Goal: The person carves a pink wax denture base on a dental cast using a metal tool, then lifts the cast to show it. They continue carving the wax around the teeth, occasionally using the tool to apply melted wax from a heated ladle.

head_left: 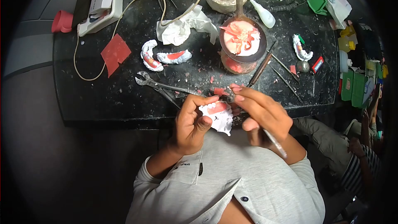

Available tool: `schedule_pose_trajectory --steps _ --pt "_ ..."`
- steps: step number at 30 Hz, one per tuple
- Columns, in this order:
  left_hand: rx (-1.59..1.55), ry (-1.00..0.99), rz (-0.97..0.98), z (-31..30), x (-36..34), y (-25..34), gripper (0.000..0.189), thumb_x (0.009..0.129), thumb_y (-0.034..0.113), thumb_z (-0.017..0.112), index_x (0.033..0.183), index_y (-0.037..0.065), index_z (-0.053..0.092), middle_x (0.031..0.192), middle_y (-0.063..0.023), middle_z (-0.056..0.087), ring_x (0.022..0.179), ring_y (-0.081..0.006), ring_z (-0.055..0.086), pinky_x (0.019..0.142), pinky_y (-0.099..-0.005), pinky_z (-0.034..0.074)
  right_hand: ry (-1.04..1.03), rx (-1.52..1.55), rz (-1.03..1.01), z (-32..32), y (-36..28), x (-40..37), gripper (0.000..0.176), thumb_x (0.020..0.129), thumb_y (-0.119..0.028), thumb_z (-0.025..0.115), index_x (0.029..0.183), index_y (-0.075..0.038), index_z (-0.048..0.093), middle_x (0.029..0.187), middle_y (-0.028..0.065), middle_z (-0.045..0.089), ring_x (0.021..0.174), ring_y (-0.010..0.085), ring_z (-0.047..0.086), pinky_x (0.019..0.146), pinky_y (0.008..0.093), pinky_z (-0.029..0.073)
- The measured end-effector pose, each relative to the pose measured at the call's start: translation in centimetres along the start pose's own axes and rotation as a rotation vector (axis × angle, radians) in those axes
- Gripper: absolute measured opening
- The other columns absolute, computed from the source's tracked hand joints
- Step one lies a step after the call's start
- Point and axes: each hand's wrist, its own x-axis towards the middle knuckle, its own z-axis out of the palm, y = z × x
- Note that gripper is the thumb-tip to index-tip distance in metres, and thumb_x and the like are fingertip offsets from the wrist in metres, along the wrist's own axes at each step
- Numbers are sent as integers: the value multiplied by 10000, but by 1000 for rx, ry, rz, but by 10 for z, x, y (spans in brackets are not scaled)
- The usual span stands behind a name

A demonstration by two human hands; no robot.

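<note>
My left hand [192, 124] is closed on a white plaster dental model [222, 121], thumb in front and fingers behind. Pink wax [217, 107] covers part of the model beside a row of white teeth. Just right of it, my right hand [263, 114] is closed around a slim metal hand tool [275, 143]. The tool's handle sticks out below the palm; its working end is not clear behind the fingers. A small piece of pink wax [219, 91] lies on the black table just beyond both hands.
Pliers [166, 86] lie left of my hands. Ahead, a pan [224, 41] of pink wax pieces rests on a jar. Plaster models [151, 56], a red wax sheet [115, 54], crumpled tissue [182, 27] and thin tools [286, 84] lie around. Another person [360, 153] is at right.
</note>
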Motion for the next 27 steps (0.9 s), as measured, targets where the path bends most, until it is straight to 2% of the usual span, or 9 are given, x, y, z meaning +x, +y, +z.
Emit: schedule_pose_trajectory --steps 5,7,8,11,14,17,20,24,27 --pt "-1 8 5 -3 -1 -5 634 1021 475 612 1334 -64 495 1243 -152 644 1132 -150 634 965 -302 512 70 82 22 3 -1 2 369 1021 -292 645 1131 58 689 1183 246 708 1073 356 737 888 400 607" --pt "23 20 41 -1 0 -6 638 1020 478 613 1336 -64 497 1250 -154 645 1145 -156 633 976 -305 510 -57 104 -26 -2 -9 7 290 853 -52 792 1104 69 709 1125 234 715 1026 359 745 878 414 624" --pt "75 34 77 -1 0 -7 644 1019 482 611 1338 -66 495 1252 -156 646 1152 -159 632 984 -308 508 -42 127 -63 3 -8 8 291 827 -45 806 1075 72 711 1124 227 715 1046 364 740 927 443 619" --pt "116 42 103 0 0 -8 646 1011 477 623 1333 -69 497 1266 -161 643 1165 -169 631 1009 -315 499 -27 138 -101 12 -4 3 304 812 -47 819 1068 75 710 1121 219 715 1059 369 737 962 466 609" --pt "76 31 74 1 2 -2 644 1027 496 584 1326 -70 505 1252 -159 653 1181 -171 623 1011 -310 493 -9 182 -77 8 -2 -1 288 915 -110 750 1122 74 670 1155 240 715 1080 379 735 936 464 608" --pt "-30 -18 -16 -4 7 4 665 1056 547 495 1294 -73 515 1135 -174 691 1022 -187 689 892 -301 545 50 280 -135 13 16 -10 311 1035 -189 625 1195 76 590 1192 282 707 1100 412 728 909 443 602" --pt "-259 -68 -222 0 11 18 722 1082 620 311 1218 -55 528 797 -164 677 552 -166 612 537 -279 503 174 486 -63 14 13 -7 292 1039 -208 626 1165 54 606 1174 280 714 1054 420 739 874 426 612" --pt "-420 8 -362 -1 13 15 862 1043 699 49 1131 2 549 645 -72 596 426 -70 431 398 -196 344 49 291 -74 6 6 3 196 953 -139 733 1047 31 702 1069 218 750 944 341 768 792 374 632" --pt "-365 -32 -406 -7 12 13 932 1004 749 16 1102 3 566 647 -48 595 418 -39 416 371 -180 313 -20 307 42 6 -2 3 229 876 -69 795 1067 27 711 1064 202 750 979 314 766 808 377 632"
